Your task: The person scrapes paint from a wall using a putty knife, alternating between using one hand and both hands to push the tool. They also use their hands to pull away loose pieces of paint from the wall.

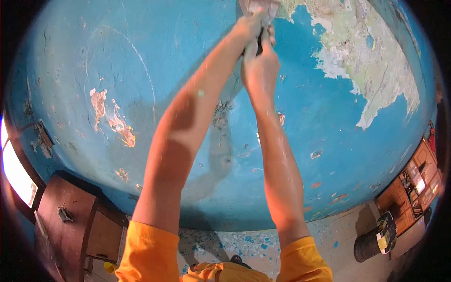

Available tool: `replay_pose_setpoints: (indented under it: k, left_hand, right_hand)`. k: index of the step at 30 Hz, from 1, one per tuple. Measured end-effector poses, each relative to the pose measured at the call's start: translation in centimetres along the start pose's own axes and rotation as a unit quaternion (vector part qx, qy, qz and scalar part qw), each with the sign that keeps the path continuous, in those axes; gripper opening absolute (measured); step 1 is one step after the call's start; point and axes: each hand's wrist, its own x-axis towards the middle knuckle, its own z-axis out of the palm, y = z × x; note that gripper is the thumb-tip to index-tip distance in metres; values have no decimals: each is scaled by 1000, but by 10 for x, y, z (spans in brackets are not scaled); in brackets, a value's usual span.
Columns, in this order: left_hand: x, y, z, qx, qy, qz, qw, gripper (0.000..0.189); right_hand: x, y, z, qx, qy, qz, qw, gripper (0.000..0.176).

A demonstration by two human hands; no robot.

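Observation:
Both my arms reach up to a paint scraper against the blue painted wall, at the top of the view. My right hand is wrapped around its dark handle. Higher up, my left hand grips the scraper close to the broad blade, its fingers a little blurred. The blade's far edge is cut off by the top of the frame. Just right of the blade lies a large bare patch of pale greenish plaster with ragged paint edges.
Smaller chipped spots mark the wall at left. Blue paint flakes litter the tiled floor below. A brown wooden cabinet stands at lower left beside a bright window. At right are a dark bin-like container and wooden furniture.

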Motion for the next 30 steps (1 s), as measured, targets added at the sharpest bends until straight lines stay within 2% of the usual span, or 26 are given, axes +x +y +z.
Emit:
replay_pose_setpoints:
  k: [1,3,4,6,8,10,11,13,14,16,20,22,24,26,28,30]
  left_hand:
    - [10,4,2,14,20,-20,999,27]
    - [23,18,3,28,21,-5,999,28]
    - [26,24,5,29,18,3,999,28]
    - [26,27,7,25,17,9,1000,29]
    - [23,17,9,16,15,6,1000,30]
    - [12,2,11,8,15,0,1000,30]
    - [3,-6,11,9,17,1,1000,30]
    - [-15,-23,13,-19,9,34,999,33]
    - [-8,-18,14,-20,6,37,999,33]
    - [8,-4,18,1,20,43,999,42]
    - [14,-16,17,-23,4,54,998,44]
    - [8,-31,14,-17,13,60,998,45]
    - [13,-35,11,-11,19,67,998,46]
    - [43,-16,9,96,68,122,986,48]
    - [57,10,18,80,63,124,987,49]
    - [50,10,22,53,48,112,991,50]
  right_hand:
    - [15,1,8,-3,1,-4,1000,48]
    - [43,6,23,-10,112,-156,981,52]
    - [45,-1,20,-8,116,-163,980,52]
    - [42,-11,12,49,59,-55,996,55]
    - [38,2,9,90,46,-61,993,55]
    - [17,8,1,9,52,-32,998,54]
    - [8,10,-7,10,51,-32,998,54]
    - [-3,10,-20,-1,-6,21,1000,52]
    - [2,5,-21,-2,-3,17,1000,52]
    - [19,-7,-24,-92,-4,-19,996,50]
    - [15,0,-29,-94,-23,-5,995,49]
    - [-1,2,-35,-38,-15,-11,999,50]
    - [3,16,-22,-50,19,-37,998,48]
    - [34,14,-18,-60,55,-78,994,46]
    - [67,-3,-29,-54,1,-97,994,45]
    - [66,-1,-34,-38,-28,-45,998,44]
